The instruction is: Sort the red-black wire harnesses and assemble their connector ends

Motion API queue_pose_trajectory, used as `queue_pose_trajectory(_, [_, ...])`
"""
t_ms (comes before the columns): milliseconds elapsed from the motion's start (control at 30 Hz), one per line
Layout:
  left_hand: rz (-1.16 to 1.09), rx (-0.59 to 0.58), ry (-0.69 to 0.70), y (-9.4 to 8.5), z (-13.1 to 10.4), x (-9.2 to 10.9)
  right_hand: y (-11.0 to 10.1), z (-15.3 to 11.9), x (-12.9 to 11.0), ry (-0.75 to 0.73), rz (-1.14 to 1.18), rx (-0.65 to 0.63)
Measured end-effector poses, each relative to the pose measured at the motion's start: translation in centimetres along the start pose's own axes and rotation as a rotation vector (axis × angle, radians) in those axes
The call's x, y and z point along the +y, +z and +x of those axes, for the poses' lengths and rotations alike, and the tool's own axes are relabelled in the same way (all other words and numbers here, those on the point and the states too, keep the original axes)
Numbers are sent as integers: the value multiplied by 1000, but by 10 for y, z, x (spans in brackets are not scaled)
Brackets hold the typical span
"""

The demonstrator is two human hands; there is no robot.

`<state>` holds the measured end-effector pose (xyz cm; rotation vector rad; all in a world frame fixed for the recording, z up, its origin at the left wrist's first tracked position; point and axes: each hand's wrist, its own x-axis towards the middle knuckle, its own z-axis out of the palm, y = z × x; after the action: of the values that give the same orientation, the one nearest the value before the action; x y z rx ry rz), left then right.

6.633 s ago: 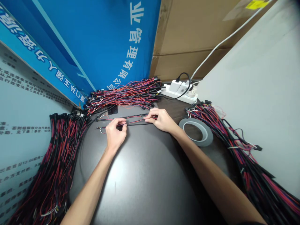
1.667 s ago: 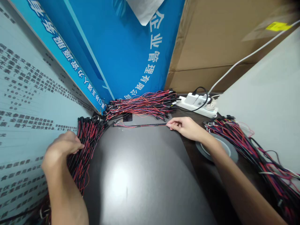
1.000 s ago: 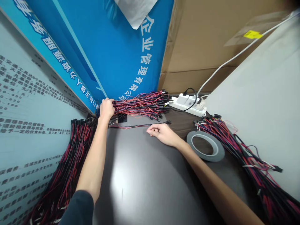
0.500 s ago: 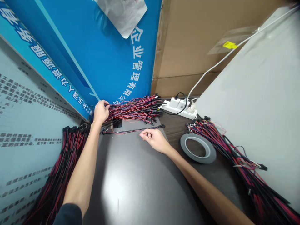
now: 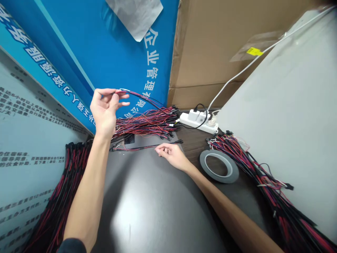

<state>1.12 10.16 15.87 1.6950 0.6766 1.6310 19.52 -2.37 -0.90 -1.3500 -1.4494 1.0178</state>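
Note:
My left hand is raised in front of the blue board, thumb and finger pinching one end of a red and black cable. The cable's far end slopes down to a pile of red and black cables at the back of the grey surface. My right hand hovers or rests just below a thin strand of cable lying in front of the pile. Its fingers are curled together; whether they hold anything is hidden.
A power strip with plugs sits behind a roll of grey tape. Long cable bundles lie at the right and left. A blue board and a cardboard sheet stand behind.
My left hand has risen from the pile's left end, lifting one end of a cable with it. My right hand has barely moved. The view has shifted slightly.

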Motion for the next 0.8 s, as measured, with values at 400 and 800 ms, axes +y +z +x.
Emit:
queue_pose_trajectory(400, [-198,-85,-216,29,-24,-17,-4,4,4,21,307,29])
queue_pose_trajectory(800, [-420,-62,-179,54,12,2,-4,4,1,24,277,-8])
